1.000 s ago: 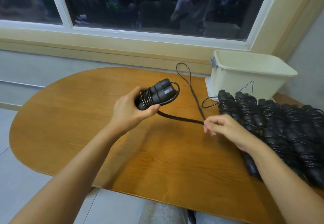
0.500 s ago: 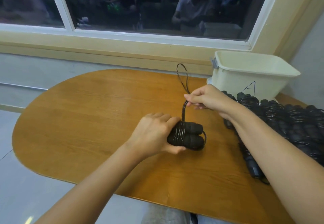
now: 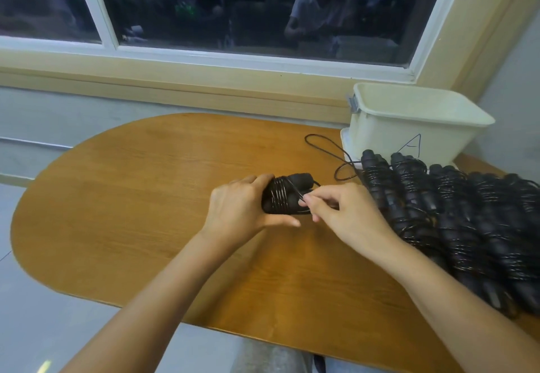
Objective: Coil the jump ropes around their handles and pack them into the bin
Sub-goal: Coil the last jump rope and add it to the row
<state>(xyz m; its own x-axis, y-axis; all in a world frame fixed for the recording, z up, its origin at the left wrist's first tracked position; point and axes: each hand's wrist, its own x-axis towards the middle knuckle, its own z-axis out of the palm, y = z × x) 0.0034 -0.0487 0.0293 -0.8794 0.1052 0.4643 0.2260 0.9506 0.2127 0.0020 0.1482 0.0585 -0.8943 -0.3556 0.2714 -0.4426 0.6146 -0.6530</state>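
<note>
Left hand: the left hand [image 3: 242, 212] is gripping the left end of a pair of black cylindrical jump-rope handles [image 3: 287, 194], its fingers [image 3: 257, 180] curling over the top and its thumb reaching along the near side.
Right hand: the right hand [image 3: 347, 214] is pinching a thin black cord [image 3: 295, 192] between thumb and forefinger, its fingers [image 3: 310, 199] closing together on the cord just beside the handles.
Handles: the two handles are lying side by side at the middle of the oval brown wooden bench [image 3: 131, 203], with several turns of cord binding them together; whether they are touching the bench cannot be told.
Loose end: a slack loop of cord [image 3: 323, 145] is trailing flat over the bench towards the near left corner of the bin.
Coiled ropes: a pile of black wound jump ropes [image 3: 455, 220] is lying in rows along the right side of the bench, in front of the bin.
Bin: a cream rectangular plastic bin [image 3: 380, 136] is standing at the far right of the bench below the window [image 3: 233, 7], showing a handwritten letter A [image 3: 412, 146] on its near wall.
</note>
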